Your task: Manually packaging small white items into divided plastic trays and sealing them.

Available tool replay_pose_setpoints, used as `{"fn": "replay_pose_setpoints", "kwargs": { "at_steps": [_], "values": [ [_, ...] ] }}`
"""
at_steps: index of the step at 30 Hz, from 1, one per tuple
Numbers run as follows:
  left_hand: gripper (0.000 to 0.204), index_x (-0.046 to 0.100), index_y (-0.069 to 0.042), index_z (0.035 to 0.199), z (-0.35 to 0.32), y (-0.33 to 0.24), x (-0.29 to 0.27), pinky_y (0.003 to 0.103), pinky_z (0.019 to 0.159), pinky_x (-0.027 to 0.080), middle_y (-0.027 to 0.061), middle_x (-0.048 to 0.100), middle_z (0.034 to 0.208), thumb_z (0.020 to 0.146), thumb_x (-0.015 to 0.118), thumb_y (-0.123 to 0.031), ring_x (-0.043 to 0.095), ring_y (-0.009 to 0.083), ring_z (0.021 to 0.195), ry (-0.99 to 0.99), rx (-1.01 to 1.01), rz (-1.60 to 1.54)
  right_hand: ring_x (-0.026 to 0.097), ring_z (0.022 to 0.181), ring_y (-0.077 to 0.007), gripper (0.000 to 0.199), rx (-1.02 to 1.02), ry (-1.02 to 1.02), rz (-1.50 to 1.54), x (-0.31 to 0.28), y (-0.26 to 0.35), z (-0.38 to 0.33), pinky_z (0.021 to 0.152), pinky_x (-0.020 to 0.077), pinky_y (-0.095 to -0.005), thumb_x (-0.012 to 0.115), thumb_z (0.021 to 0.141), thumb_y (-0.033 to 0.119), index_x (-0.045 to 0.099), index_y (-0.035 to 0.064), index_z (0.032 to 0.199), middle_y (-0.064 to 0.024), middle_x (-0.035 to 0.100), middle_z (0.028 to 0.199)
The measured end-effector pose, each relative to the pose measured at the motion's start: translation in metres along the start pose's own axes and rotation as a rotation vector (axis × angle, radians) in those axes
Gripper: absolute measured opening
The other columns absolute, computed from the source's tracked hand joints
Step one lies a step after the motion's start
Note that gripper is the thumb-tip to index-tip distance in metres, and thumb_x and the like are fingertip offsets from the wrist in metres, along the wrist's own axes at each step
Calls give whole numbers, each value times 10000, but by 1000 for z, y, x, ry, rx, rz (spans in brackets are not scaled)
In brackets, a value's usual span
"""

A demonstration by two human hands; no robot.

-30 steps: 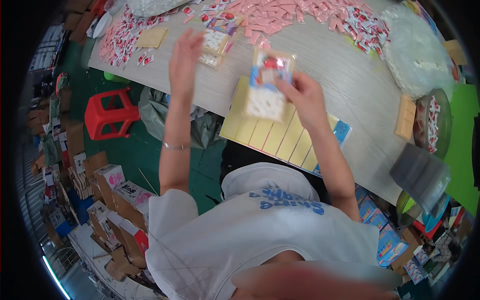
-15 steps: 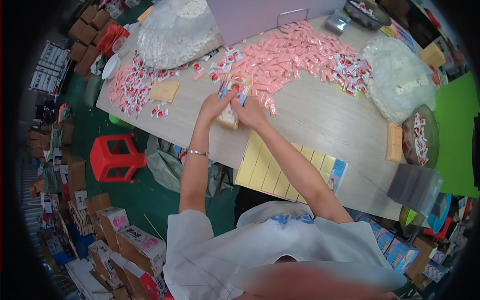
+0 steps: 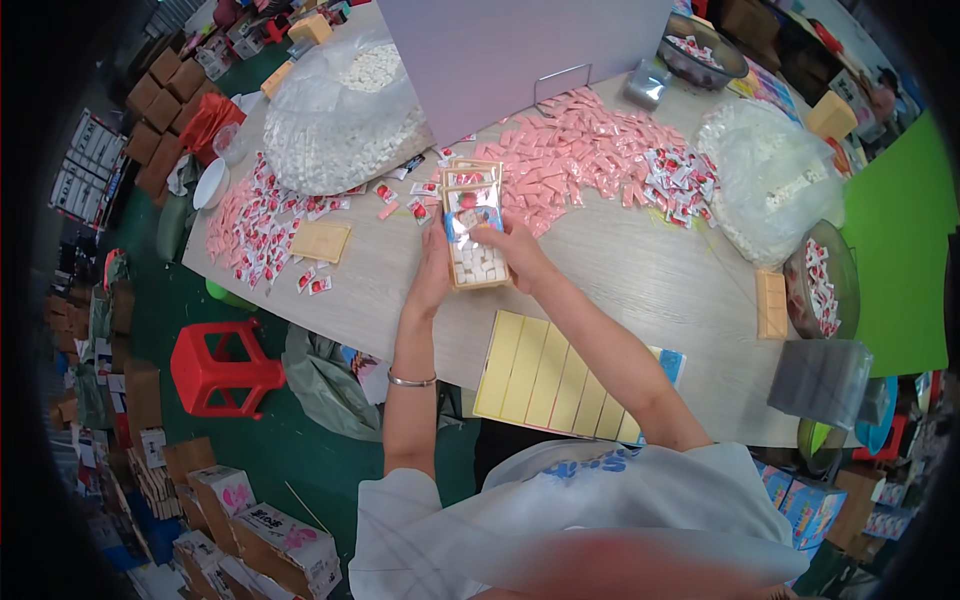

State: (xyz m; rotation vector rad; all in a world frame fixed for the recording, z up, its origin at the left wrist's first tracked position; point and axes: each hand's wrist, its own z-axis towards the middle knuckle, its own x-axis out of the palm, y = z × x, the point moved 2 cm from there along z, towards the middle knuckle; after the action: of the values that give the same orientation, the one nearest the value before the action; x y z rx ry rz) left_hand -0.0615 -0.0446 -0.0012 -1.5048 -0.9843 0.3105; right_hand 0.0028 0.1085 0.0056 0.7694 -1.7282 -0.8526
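Observation:
Between my hands is a long cream plastic tray [image 3: 453, 255], raised at the near side of the candy heap. White cube-shaped pieces [image 3: 481, 268] fill its near section. Blue-and-white printed packets [image 3: 468, 215] with red pictures lie in the middle. My left hand [image 3: 430, 272] grips the tray's left side. My right hand [image 3: 518, 252] holds the right side, its thumb over the printed packet; its other fingers are mostly hidden. Against the tray's far end are more cream tray edges [image 3: 470, 165]. Pink wrapped pieces [image 3: 590, 145] spread just beyond, to the right.
Small red-and-white sachets [image 3: 265, 215] and a cream tray [image 3: 321, 241] lie at the left. Bags of white pieces [image 3: 340, 130] [image 3: 775, 180] stand at both sides. A yellow striped sheet [image 3: 540, 370] lies near me. A bowl of sachets [image 3: 825, 280] and clear plastic boxes [image 3: 820, 380] stand right. A red stool [image 3: 225, 368] is on the floor.
My hands have moved apart to the tray's two sides, uncovering the white cubes and the printed packet. The view has shifted slightly.

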Motion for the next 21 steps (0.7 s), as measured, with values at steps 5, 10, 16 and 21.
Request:
{"fn": "replay_pose_setpoints", "kwargs": {
  "at_steps": [5,10,16,21],
  "values": [
    [595,351,-28,1564,7,13,-5,394,1217,247,150,366,1606,1111,299,-411,338,271,1484,-276,397,338,740,954,-266,430,87,-100,198,-27,26,68,806,627,-396,649,937,234,579,0,1291,-143,711,1138],
    [398,607,-28,1370,63,0,9,434,1172,322,194,549,1458,1025,553,-219,455,321,1404,-300,716,1028,714,981,-269,395,-218,-253,397,-103,88,155,799,601,-461,660,919,252,582,34,1239,-104,704,1105],
    [682,507,-58,1461,182,13,17,562,1183,221,229,411,1548,973,534,-534,310,394,1468,-471,677,1681,673,1129,-268,398,-312,-157,455,-89,130,158,970,562,-454,651,936,241,576,74,1289,-84,681,1241],
    [844,429,10,1468,231,26,97,569,1180,172,253,402,1477,930,529,-632,278,425,1433,-467,361,1533,669,1154,-259,405,-380,-161,410,-127,157,100,1006,547,-447,667,930,214,569,71,1296,-80,684,1248]
  ]
}}
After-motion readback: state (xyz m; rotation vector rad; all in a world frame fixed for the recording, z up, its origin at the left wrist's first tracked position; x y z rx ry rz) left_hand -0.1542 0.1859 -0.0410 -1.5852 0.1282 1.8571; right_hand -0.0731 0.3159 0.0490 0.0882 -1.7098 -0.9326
